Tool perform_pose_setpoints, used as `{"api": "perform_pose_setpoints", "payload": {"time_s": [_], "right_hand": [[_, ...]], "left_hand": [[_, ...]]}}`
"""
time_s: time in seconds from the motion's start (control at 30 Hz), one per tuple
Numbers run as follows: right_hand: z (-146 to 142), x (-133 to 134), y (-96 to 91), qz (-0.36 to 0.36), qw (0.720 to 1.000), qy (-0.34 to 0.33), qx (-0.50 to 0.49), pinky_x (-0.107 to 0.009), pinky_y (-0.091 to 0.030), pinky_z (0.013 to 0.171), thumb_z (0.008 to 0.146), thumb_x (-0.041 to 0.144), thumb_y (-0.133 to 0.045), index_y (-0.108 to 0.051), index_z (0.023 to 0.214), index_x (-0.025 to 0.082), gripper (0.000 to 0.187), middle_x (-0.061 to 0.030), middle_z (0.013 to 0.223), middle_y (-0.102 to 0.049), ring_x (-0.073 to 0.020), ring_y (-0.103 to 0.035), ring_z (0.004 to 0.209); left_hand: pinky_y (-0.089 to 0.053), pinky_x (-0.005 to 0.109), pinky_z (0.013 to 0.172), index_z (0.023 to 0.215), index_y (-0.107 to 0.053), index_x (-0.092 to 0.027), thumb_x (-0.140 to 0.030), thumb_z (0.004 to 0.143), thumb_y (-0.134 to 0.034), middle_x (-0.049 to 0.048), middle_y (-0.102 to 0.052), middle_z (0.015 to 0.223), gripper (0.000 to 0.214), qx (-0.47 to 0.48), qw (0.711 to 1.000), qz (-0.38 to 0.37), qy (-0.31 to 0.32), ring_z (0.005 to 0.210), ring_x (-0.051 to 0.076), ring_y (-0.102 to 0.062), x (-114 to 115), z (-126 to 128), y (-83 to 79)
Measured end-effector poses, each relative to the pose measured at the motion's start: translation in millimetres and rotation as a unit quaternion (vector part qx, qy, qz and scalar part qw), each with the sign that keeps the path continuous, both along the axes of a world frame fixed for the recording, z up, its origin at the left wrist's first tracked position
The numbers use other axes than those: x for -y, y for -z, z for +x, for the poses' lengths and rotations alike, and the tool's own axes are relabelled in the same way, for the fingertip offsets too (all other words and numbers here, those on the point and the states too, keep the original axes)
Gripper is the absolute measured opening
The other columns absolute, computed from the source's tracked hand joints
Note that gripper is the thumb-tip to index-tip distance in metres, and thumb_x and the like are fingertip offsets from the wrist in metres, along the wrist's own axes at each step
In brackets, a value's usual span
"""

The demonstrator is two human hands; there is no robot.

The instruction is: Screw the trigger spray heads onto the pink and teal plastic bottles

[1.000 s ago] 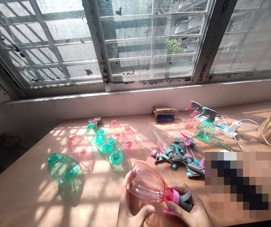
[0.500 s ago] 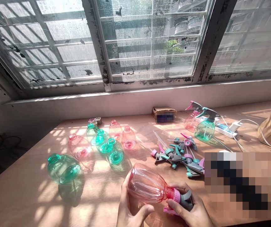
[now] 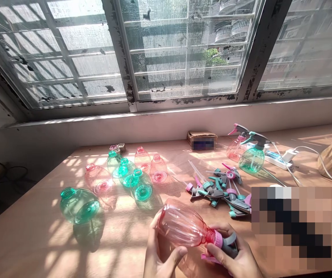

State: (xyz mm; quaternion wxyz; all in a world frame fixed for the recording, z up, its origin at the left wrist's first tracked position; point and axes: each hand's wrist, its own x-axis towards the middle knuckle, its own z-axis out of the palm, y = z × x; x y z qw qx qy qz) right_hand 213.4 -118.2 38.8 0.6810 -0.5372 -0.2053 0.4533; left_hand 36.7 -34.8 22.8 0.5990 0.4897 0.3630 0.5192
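Observation:
A clear pink spray bottle (image 3: 183, 226) lies tilted on its side between my hands, its base to the left and its neck to the right. My left hand (image 3: 161, 251) cups the body from below, fingers behind it and thumb in front. At the neck, my right hand (image 3: 233, 253) is closed around the grey spray head (image 3: 230, 245) and its pink collar (image 3: 217, 238), with the pink trigger below. Ahead of my right hand lies a pile of loose spray heads (image 3: 218, 193), grey with pink or green parts and thin tubes.
Several open green bottles (image 3: 79, 206) and pink bottles (image 3: 158, 170) stand at left. Two bottles with heads, one green (image 3: 251, 158), stand at back right beside a power strip (image 3: 278, 159) and cables. A small cardboard box (image 3: 202, 141) sits by the wall. A blurred patch covers the right.
The view has shifted very slightly. Both hands keep their hold on the pink spray bottle, with hardly any visible movement.

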Motion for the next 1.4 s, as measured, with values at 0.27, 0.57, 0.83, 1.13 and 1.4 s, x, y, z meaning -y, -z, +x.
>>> {"api": "perform_pose_setpoints", "payload": {"time_s": [0.27, 0.57, 0.83, 1.13, 1.4], "right_hand": [[3, 0, 1.0, 0.004, 1.000, -0.007, -0.015, -0.044, -0.074, 0.068, 0.062, 0.061, -0.106, -0.082, 0.094, 0.023, 0.055, -0.0022, 0.082, -0.083, -0.0269, -0.080, 0.071], [-1, 0, 1.3, 0.020, 0.999, 0.006, -0.034, -0.039, -0.074, 0.064, 0.054, 0.052, -0.112, -0.086, 0.087, 0.023, 0.051, -0.0015, 0.083, -0.082, -0.0249, -0.079, 0.073], [4, 1, -3.1, 0.012, 0.999, 0.003, -0.030, -0.042, -0.075, 0.062, 0.062, 0.057, -0.108, -0.085, 0.094, 0.022, 0.053, -0.0027, 0.084, -0.084, -0.0250, -0.080, 0.066], [1, 1, 3.2, 0.023, 0.999, -0.009, -0.020, -0.036, -0.074, 0.067, 0.058, 0.053, -0.111, -0.086, 0.089, 0.023, 0.050, -0.0015, 0.085, -0.084, -0.0236, -0.080, 0.074], [0, 1, -0.4, 0.021, 0.999, 0.020, -0.029, -0.038, -0.075, 0.062, 0.059, 0.056, -0.110, -0.085, 0.092, 0.022, 0.053, -0.0019, 0.078, -0.082, -0.0251, -0.080, 0.069]], "left_hand": [[-0.034, 0.052, 0.136, 0.145, -0.071, -0.032, -0.051, 0.080, -0.096, 0.0106, -0.065, 0.162, 0.072, -0.040, 0.998, 0.023, -0.042, 0.157, 0.041, -0.053, -3, 1, 4.0], [-0.043, 0.056, 0.129, 0.141, -0.067, -0.026, -0.060, 0.072, -0.099, 0.0151, -0.074, 0.145, 0.084, -0.031, 0.999, 0.006, -0.023, 0.146, 0.045, -0.062, -4, -3, 6.5], [-0.038, 0.056, 0.134, 0.150, -0.065, -0.029, -0.048, 0.078, -0.098, 0.0145, -0.063, 0.162, 0.081, -0.005, 1.000, -0.006, -0.009, 0.157, 0.044, -0.052, 1, 2, 5.9], [-0.031, 0.060, 0.138, 0.150, -0.065, -0.031, -0.054, 0.077, -0.098, 0.0121, -0.057, 0.170, 0.084, -0.006, 1.000, -0.005, 0.004, 0.161, 0.046, -0.046, 1, -4, 1.6], [-0.035, 0.051, 0.137, 0.147, -0.070, -0.034, -0.046, 0.076, -0.100, 0.0088, -0.062, 0.167, 0.078, -0.021, 1.000, -0.007, -0.012, 0.159, 0.042, -0.051, 1, 1, -4.1]]}}
